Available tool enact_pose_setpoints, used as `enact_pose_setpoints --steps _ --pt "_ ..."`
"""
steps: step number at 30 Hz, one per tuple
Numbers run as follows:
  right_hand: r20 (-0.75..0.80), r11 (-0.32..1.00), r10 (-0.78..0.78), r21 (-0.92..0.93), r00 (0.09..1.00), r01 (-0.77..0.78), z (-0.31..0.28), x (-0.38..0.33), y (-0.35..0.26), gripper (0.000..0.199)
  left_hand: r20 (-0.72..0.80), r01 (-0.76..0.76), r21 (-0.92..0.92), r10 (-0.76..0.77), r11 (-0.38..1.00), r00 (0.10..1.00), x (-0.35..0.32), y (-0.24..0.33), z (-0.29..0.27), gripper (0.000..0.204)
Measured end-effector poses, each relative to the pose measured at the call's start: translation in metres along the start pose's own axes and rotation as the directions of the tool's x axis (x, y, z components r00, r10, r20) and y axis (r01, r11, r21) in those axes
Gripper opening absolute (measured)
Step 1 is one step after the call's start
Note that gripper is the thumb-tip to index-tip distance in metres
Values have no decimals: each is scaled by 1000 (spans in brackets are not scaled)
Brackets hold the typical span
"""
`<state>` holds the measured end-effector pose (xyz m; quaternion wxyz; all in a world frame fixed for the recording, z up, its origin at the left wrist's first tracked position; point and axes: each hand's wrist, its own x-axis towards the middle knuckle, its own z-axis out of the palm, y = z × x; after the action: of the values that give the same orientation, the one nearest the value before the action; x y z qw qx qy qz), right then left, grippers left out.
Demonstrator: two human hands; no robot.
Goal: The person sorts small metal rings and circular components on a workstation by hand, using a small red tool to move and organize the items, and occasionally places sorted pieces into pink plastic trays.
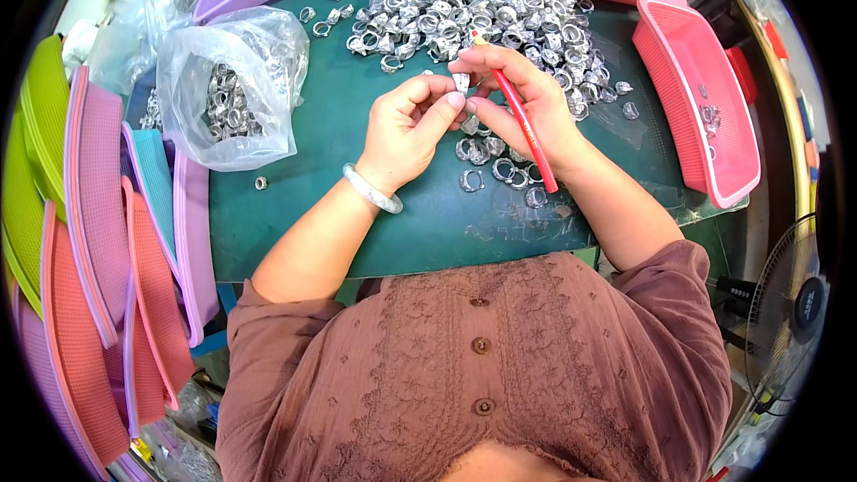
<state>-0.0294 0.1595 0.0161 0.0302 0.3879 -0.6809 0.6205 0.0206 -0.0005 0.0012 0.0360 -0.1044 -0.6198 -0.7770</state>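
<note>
My left hand [412, 120], with a pale bangle [372, 189] at the wrist, pinches a silver-coloured ring [461, 82] between thumb and fingers. Close against it, my right hand [528, 100] has its fingertips at the same ring. A red pencil [527, 131] rests slantwise in the right hand, its pale tip pointing away from me and its blunt end toward me. Behind both hands spreads a large heap of silver-coloured rings [482, 9]. A smaller group of rings [509, 171] lies under and in front of the right hand.
On the green table [295, 223], a clear plastic bag [268, 138] of rings stands at left. A pink basket [656, 45] with a few rings is at right. Stacked colourful baskets [94, 205] crowd the left side. A fan [786, 312] stands at lower right.
</note>
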Motion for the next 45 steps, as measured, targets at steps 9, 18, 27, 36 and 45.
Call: enact_pose_setpoints --steps 9,18,27,36,45 --pt "1 1000 -13 7 1000 13 1 0 4 40 -3 -30 19 30 999 1000 0 -5 -2 13" --pt "-2 1000 -8 16 1000 8 1 0 4 39 -7 -22 33 22 999 1000 0 -5 -2 11" --pt "42 1000 30 5 999 -31 -1 -1 3 42 -12 -3 38 3 999 1000 0 -5 -3 10" --pt "-4 1000 -21 -2 1000 21 1 -1 7 41 -17 -18 42 18 999 1000 0 -5 -2 9" --pt "-7 1000 -16 -5 1000 16 1 0 6 42 -19 3 0 -3 1000 1000 1 -5 -2 7"
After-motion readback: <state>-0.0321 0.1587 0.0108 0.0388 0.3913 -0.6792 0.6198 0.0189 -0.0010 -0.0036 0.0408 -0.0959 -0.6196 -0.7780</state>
